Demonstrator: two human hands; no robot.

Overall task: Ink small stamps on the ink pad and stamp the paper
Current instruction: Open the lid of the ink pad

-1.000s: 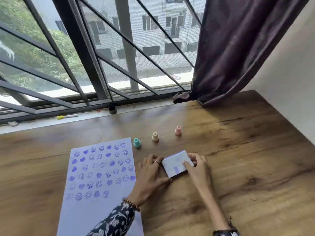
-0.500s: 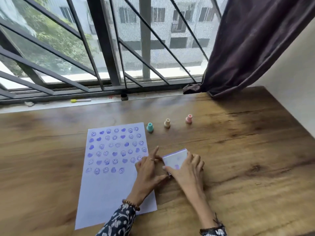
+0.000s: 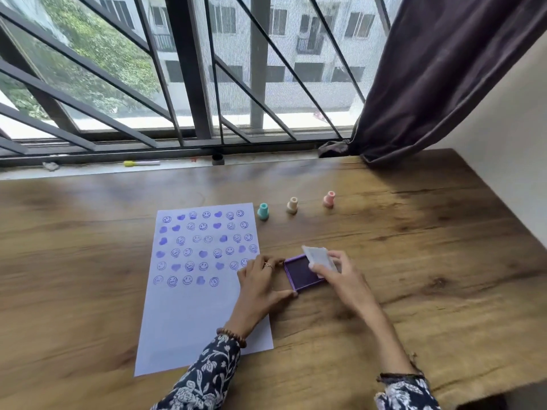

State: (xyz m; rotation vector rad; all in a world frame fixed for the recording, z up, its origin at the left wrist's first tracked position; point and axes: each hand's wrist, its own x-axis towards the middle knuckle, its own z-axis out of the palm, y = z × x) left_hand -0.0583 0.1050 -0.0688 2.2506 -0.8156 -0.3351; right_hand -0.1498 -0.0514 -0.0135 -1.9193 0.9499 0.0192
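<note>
A purple ink pad lies uncovered on the wooden table, right of the paper. My left hand steadies its left and front edges. My right hand holds the pad's clear lid lifted over its right side. The white paper carries several rows of purple smiley and heart prints on its upper half. Three small stamps stand in a row beyond the pad: a teal stamp, a cream stamp and a pink stamp.
A barred window runs along the table's far edge, with a yellow marker and a small dark cap on its sill. A dark curtain hangs at the back right, touching the table. A white wall bounds the right side.
The lid, closed over the pad a second ago, has been lifted off by my right hand, baring the dark ink surface. My left hand stays at the pad's left edge. The camera view shifted.
</note>
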